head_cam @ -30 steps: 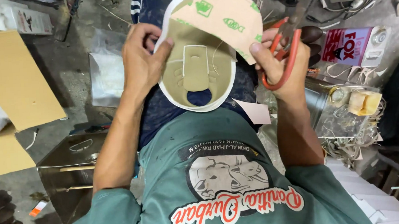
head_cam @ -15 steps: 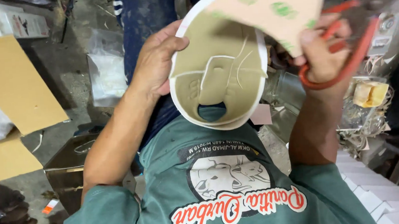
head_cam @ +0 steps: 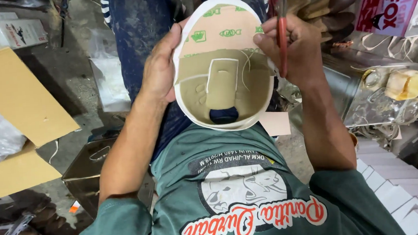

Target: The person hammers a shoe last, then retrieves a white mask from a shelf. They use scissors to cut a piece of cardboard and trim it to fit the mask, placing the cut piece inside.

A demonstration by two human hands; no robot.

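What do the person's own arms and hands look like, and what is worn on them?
Both arms are bare below short dark green T-shirt sleeves. The left hand and right hand are bare too: no gloves, and no watch, ring or bracelet shows.

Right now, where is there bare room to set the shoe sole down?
Bare floor shows between the cardboard sheet and the plastic bag. The right side is crowded: metal tin, scraps, white boxes. Both hands hold the sole.

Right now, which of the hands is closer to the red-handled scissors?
Right. The right hand grips the red-handled scissors at the right edge of the shoe sole. The left hand holds the sole's opposite edge, apart from the scissors.
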